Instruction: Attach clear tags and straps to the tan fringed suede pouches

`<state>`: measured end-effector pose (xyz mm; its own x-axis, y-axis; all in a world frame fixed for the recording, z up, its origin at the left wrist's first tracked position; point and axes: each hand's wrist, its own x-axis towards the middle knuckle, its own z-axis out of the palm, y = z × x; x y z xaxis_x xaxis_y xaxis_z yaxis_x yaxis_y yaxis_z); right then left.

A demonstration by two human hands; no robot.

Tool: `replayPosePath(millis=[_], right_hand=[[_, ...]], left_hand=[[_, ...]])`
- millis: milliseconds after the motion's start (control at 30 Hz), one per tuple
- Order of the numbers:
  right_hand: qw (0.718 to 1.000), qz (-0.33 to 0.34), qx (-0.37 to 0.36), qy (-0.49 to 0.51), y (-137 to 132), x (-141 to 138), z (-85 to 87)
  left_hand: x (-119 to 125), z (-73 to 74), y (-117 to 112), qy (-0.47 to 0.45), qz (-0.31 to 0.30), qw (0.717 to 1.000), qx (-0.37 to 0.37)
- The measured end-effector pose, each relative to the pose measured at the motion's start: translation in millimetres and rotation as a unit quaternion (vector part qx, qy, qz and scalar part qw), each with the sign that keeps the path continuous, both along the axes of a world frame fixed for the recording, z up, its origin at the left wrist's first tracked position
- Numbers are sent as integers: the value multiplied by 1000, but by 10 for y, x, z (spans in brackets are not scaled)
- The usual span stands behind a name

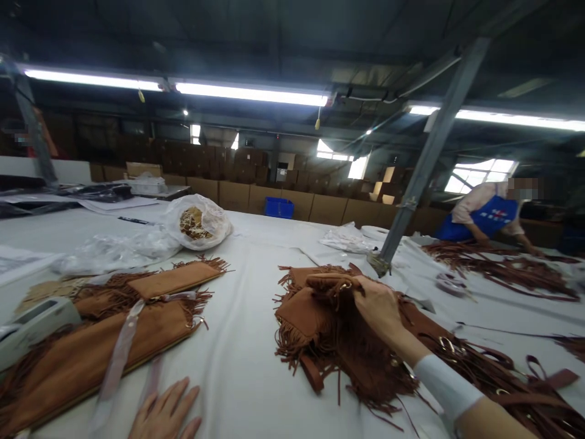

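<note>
Under my right hand [381,312] the fringed bags [320,329] are showing brown suede-like cloth, matt and napped. The strap rings [445,343] are glinting as polished metal. The counter [247,305] is looking matt, smooth, white. The plastic bag [203,213] is shining, clear and crinkled.

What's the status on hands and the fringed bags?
Right hand gripping top fringed bag of middle pile. Left hand open, flat on table beside left stack. Loose straps by right wrist.
</note>
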<state>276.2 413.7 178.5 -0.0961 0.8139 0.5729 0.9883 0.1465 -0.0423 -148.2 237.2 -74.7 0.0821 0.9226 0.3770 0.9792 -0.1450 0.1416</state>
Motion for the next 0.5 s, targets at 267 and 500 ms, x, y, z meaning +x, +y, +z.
replayPosePath(millis=[267, 500], right_hand=[[964, 249, -91, 33, -1488, -875, 104], [931, 312, -182, 54, -2349, -1400, -366]], left_hand=[[168, 251, -166, -26, -3, 996, 82], [387, 743, -392, -283, -7, 954, 99]])
